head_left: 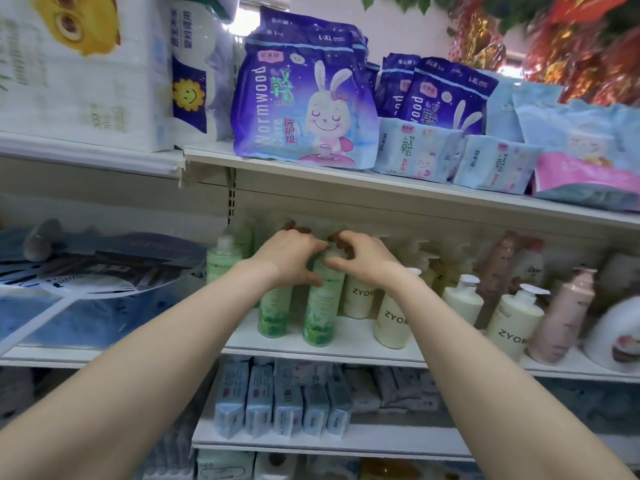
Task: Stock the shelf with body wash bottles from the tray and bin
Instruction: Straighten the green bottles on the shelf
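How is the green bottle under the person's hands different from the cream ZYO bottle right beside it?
The green bottle is tall, slim and see-through green with a leafy print; the cream ZYO bottle is shorter, wider and opaque with dark letters. Both hands, left hand and right hand, hold the green bottle's top; the cream one is untouched. Both stand upright on the middle shelf.

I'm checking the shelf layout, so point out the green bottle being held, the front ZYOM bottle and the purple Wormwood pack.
green bottle [320, 306]: head view, label.
ZYOM bottle [393, 322]: head view, cream body.
Wormwood pack [301, 109]: head view, front panel.

Bright, even light; soft motion blur throughout (edges bow, wide-angle), little shadow.
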`<move>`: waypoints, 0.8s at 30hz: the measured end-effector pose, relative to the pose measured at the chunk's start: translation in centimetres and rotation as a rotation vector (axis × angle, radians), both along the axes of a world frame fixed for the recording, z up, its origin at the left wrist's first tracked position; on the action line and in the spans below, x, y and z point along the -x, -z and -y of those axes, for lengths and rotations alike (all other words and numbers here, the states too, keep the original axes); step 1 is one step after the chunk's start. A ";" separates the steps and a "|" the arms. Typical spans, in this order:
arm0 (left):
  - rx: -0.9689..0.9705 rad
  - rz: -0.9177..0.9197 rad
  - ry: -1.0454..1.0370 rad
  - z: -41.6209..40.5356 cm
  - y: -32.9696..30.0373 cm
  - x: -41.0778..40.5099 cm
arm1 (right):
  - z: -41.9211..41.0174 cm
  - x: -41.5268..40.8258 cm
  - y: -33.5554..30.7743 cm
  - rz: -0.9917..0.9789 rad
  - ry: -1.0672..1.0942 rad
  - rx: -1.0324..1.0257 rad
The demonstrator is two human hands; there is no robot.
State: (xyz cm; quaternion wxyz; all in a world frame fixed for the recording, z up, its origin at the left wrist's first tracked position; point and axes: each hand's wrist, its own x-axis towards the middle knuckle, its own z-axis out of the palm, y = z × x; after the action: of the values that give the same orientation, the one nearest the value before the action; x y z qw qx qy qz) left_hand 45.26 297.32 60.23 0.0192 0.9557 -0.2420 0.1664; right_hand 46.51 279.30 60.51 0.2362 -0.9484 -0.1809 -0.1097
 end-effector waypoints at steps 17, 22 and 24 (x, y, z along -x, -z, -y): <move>0.024 0.227 -0.063 1.0 3.3 -2.3 | 0.2 -1.5 3.5 0.075 -0.051 -0.145; 0.039 0.229 -0.078 1.3 3.0 -1.5 | 0.6 -1.5 3.3 0.051 -0.085 -0.056; 0.061 0.222 -0.082 1.0 2.5 -1.3 | 1.2 -1.4 2.6 0.052 -0.101 -0.040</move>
State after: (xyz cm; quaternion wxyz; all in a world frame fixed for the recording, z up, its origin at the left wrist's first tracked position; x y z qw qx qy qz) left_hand 46.57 296.30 57.70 0.0146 0.9395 -0.1980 0.2790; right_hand 47.88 278.07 57.91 0.2554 -0.9300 -0.2324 -0.1257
